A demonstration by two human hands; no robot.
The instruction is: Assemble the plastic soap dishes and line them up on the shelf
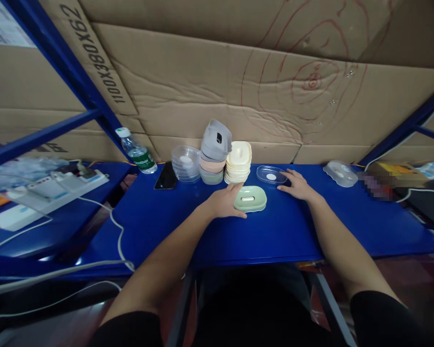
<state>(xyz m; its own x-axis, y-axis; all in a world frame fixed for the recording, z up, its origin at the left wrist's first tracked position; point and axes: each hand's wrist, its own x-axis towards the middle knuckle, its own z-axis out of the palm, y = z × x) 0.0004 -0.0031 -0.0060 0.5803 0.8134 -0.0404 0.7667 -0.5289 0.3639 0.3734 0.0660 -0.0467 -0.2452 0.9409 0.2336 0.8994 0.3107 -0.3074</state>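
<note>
My left hand [226, 201] is at the left end of a light green oval dish [255, 195], thumb in front and fingers behind, spread apart. The dish lies flat on the blue table and has a pale slot in its middle. At the right end of a clear oval plastic lid [263, 173] is my right hand [297, 186], its fingers spread with the tips at the lid's edge. The lid lies flat and bears a white oval patch. Behind the green dish stands a stack of cream dishes [238, 166].
Left of the cream stack, grey dishes [213, 140] lean atop peach and greenish ones. Further left are clear lids [186, 164], a black phone [166, 177] and a water bottle [137, 153]. Clear plastic pieces [340, 173] lie right. A white power strip [54, 200] and cables occupy the left side.
</note>
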